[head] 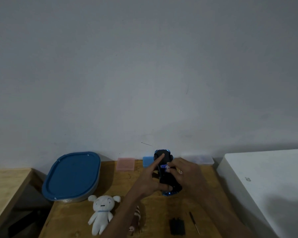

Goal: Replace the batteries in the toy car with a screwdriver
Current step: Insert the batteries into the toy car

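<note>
While the left hand (150,182) steadies the toy car (167,176) with its index finger stretched up along the dark body and its thumb pressed against the car's lower end, the right hand (184,172) curls its fingertips around a small blue and white battery (165,166) at the car's middle. The car stands roughly on end on the wooden counter (151,208), blue trim showing at its top and at its base. Whether the battery sits fully in its compartment cannot be told, since the fingers cover much of it.

Nearer the camera than the car, a black flat piece that looks like the battery cover (177,226) lies on the counter, and just right of it lies a thin screwdriver (193,222) with a dark handle. Left of the car and closer to the camera, a white plush toy (101,213) lies on its back, with a smaller brown striped toy (136,220) between it and the cover. Farther left of the car sits a container with a blue lid (72,175). Behind the car, against the grey wall (144,66), stand a pink box (125,163), a blue box (147,161) and a clear box (200,159). Right of the car is a white surface (265,177).
</note>
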Demonstrator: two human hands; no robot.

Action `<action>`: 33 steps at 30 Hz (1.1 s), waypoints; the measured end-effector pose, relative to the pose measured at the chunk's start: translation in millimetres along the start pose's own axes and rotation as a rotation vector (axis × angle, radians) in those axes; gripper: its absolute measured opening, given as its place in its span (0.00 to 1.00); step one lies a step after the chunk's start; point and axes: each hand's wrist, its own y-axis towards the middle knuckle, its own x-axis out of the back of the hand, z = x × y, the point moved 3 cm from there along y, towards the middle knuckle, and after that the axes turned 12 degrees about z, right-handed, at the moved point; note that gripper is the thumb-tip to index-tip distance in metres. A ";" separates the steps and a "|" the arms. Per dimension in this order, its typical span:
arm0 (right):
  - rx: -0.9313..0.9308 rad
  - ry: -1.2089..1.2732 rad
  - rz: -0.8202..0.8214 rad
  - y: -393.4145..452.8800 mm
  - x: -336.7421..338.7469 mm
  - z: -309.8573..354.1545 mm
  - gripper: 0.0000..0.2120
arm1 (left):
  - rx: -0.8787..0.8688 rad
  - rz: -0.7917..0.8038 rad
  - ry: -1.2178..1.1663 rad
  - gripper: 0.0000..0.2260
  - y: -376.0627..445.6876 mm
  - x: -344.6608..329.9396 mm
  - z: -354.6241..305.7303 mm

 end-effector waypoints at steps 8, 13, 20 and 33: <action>0.059 -0.106 0.153 6.0 5.2 2.4 0.10 | 0.017 0.027 -0.017 0.49 1.4 -5.6 0.1; 0.097 -0.145 0.262 8.2 6.4 -1.7 0.13 | 0.010 0.040 -0.088 0.48 1.5 -9.3 1.3; 0.070 -0.138 0.321 7.5 2.8 -8.3 0.11 | 0.008 0.033 -0.091 0.48 3.7 -12.6 4.5; -0.195 0.315 0.355 8.5 21.8 -9.3 0.11 | 0.013 0.043 -0.136 0.47 5.9 -16.3 1.6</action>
